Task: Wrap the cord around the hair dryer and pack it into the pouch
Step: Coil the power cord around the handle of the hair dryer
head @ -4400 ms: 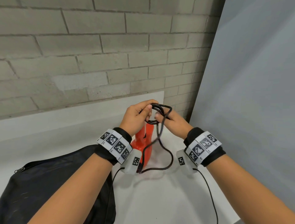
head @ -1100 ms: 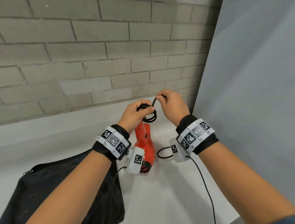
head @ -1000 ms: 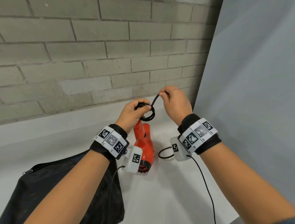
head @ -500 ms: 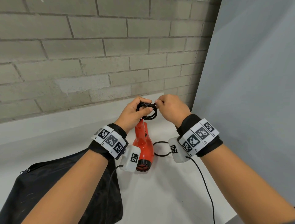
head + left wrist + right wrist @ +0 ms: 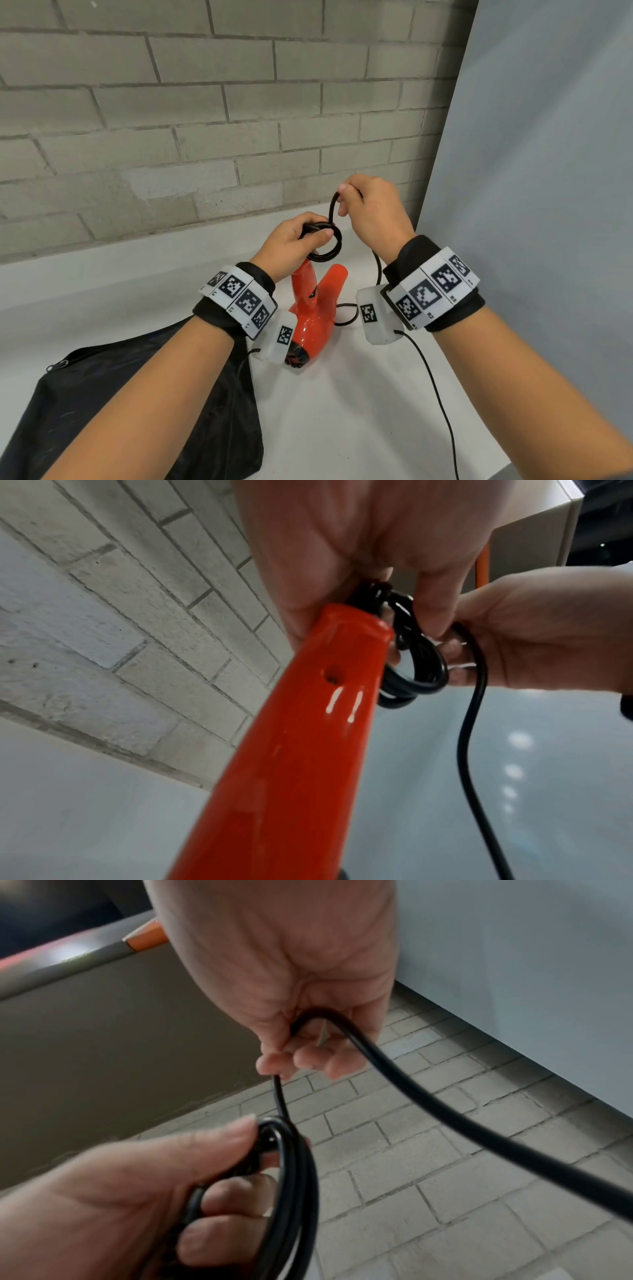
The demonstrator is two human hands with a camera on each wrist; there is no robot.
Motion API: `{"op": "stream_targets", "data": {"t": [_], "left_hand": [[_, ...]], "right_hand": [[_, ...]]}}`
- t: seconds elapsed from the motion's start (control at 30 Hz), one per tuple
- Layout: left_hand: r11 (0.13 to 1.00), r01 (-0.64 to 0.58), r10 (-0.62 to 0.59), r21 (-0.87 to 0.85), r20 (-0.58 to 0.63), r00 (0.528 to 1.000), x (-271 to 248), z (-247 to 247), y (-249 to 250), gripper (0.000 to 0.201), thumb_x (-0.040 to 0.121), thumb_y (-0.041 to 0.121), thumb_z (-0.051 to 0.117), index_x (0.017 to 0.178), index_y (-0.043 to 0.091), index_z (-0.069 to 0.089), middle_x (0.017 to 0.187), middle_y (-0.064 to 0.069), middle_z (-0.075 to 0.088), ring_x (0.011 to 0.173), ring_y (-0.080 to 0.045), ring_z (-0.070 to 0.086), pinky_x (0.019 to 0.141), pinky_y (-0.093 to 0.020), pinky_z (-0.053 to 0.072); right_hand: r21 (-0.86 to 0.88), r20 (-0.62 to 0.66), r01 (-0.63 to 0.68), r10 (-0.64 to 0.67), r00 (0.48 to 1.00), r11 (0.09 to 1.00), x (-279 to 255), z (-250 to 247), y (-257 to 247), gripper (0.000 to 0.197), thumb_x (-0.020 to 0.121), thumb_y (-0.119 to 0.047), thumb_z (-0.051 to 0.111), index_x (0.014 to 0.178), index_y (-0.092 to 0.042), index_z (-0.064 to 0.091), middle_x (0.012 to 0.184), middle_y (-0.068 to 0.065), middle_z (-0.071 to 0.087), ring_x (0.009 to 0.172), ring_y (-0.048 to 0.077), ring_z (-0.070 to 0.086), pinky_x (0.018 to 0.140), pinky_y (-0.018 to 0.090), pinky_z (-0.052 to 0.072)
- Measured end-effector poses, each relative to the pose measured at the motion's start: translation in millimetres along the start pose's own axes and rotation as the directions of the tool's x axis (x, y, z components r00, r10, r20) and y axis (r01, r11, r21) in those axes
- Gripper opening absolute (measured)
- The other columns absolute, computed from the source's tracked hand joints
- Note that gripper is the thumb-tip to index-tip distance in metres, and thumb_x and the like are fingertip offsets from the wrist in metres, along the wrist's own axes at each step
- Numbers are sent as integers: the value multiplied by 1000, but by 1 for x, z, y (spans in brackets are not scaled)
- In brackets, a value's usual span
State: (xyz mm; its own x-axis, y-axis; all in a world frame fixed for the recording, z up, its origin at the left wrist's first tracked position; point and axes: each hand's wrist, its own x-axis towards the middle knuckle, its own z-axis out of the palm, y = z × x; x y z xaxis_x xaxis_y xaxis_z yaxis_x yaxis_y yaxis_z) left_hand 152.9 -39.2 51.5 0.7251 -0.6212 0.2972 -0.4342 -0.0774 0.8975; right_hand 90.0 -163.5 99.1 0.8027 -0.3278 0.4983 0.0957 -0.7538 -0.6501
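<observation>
The red hair dryer point(image 5: 313, 315) stands on the white table, handle end up. My left hand point(image 5: 310, 231) grips that end together with a small coil of black cord point(image 5: 329, 251). My right hand point(image 5: 342, 198), just above and right of the coil, pinches a raised stretch of the cord. The loose cord point(image 5: 377, 269) drops behind my right wrist to the table. The left wrist view shows the handle point(image 5: 291, 750) and the coil point(image 5: 414, 669) beside it. The right wrist view shows the cord point(image 5: 445, 1110) leaving my curled fingers point(image 5: 308, 1058). A black pouch point(image 5: 120, 411) lies at lower left.
A grey brick wall point(image 5: 205, 137) rises behind the table and a pale panel point(image 5: 548, 205) closes the right side. The table edge point(image 5: 507, 469) runs close at lower right. A thin black cable point(image 5: 438, 394) trails from my right wrist camera.
My right hand has risen from beside the coil, drawing a stretch of cord up above it. The loose loop on the table is shorter than several seconds ago. My left hand has kept its grip.
</observation>
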Motion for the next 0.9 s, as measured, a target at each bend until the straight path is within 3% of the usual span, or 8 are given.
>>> {"op": "stream_targets", "data": {"t": [0.13, 0.23, 0.33, 0.43, 0.57, 0.67, 0.8, 0.9], "left_hand": [[998, -50, 50, 30, 16, 999, 0, 0, -5, 28, 87, 15, 57, 106, 35, 57, 93, -9, 59, 83, -21, 52, 84, -38, 49], [998, -66, 65, 11, 13, 998, 0, 4, -5, 30, 80, 27, 59, 99, 50, 53, 91, -11, 57, 84, -21, 50, 84, -34, 45], [997, -73, 74, 12, -35, 997, 2, 6, -5, 21, 82, 26, 59, 100, 37, 57, 85, -7, 60, 78, -16, 53, 79, -35, 46], [996, -80, 76, -35, -92, 993, 4, 4, -7, 16, 88, 15, 56, 102, 24, 57, 80, 12, 59, 71, 5, 56, 75, -18, 46], [997, -60, 54, -53, -123, 991, 6, 1, -12, 12, 90, 10, 51, 100, 16, 52, 78, 6, 54, 70, -6, 53, 63, -14, 46], [996, -42, 33, -76, -120, 992, 7, 1, -15, 7, 91, 9, 48, 96, 15, 49, 74, 5, 50, 59, -2, 51, 52, -8, 42], [991, -55, 46, -120, -72, 996, 6, -1, -16, 9, 93, 8, 45, 101, 11, 47, 79, 3, 56, 55, 8, 54, 54, -7, 42], [986, -39, 24, -161, -97, 995, 7, -1, -18, 10, 94, 8, 42, 102, 12, 47, 78, 3, 53, 50, 6, 50, 55, -10, 41]], "right_hand": [[19, -13, 68, -68, 998, 997, -9, -2, -5, 32, 95, -18, 41, 77, -3, 63, 71, 4, 65, 52, 5, 45, 62, 30, 42], [22, -2, 75, -75, 997, 997, -12, -1, -6, 31, 95, -19, 41, 82, -4, 63, 73, 2, 65, 56, 7, 49, 65, 32, 45], [63, 24, 98, -100, 995, 993, -16, 2, -6, 26, 95, -17, 41, 88, -3, 63, 71, -1, 64, 63, 10, 56, 65, 24, 45], [89, 18, 133, -135, 991, 987, -28, 8, -1, 22, 95, -15, 43, 85, -6, 61, 63, -12, 55, 53, -1, 50, 52, 11, 37], [142, 11, 103, -106, 994, 984, -45, 16, 14, 18, 93, -12, 46, 80, -13, 59, 55, -16, 47, 49, -3, 50, 47, 9, 35], [155, 18, 63, -67, 998, 986, -54, 21, 26, 17, 93, -11, 45, 86, -9, 61, 55, -17, 48, 47, 1, 46, 45, 12, 33], [215, -32, 23, -16, 999, 976, -63, 30, 38, 17, 93, -9, 45, 88, -7, 60, 52, -19, 53, 44, 2, 45, 43, 10, 30], [247, -28, -13, 20, 999, 969, -67, 38, 42, 17, 93, -5, 43, 93, -7, 60, 65, -15, 55, 45, 0, 46, 44, 8, 31]]}}
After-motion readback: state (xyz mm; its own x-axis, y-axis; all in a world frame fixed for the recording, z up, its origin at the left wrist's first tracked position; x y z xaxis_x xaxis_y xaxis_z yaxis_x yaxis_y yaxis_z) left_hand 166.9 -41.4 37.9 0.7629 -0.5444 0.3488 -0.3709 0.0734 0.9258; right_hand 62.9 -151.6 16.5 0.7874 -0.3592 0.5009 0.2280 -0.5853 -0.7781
